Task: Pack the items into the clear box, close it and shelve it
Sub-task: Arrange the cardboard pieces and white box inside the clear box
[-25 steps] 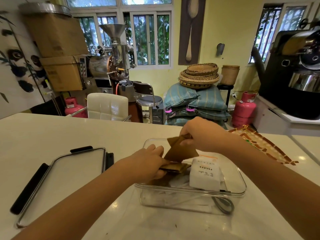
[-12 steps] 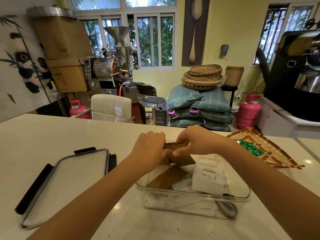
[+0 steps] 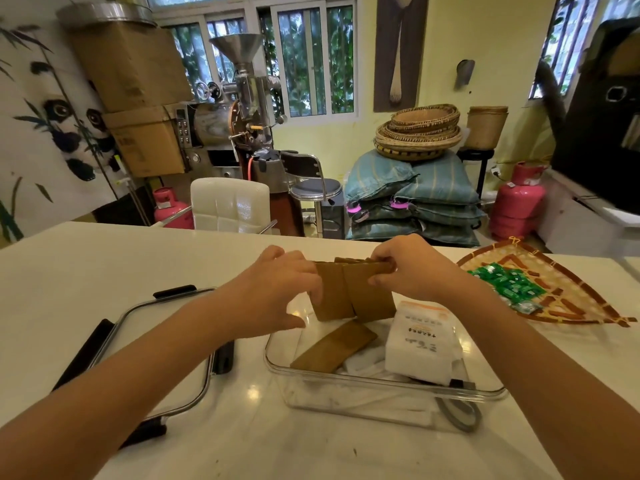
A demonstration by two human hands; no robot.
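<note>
I am mid-packing: my left hand [image 3: 277, 289] and right hand [image 3: 412, 268] both pinch a stack of brown packets [image 3: 353, 292] upright, just above the far edge of the clear box [image 3: 381, 393]. One brown packet [image 3: 332, 348] and a white pack [image 3: 420, 341] already lie inside. Next, I judge, the stack must go down beside them, then the lid [image 3: 152, 355], left of the box, goes on.

box mouth [image 3: 388, 388]: left-front open | right: white packet [image 3: 420, 344] blocks | left: lid [image 3: 145, 355] on counter
</note>
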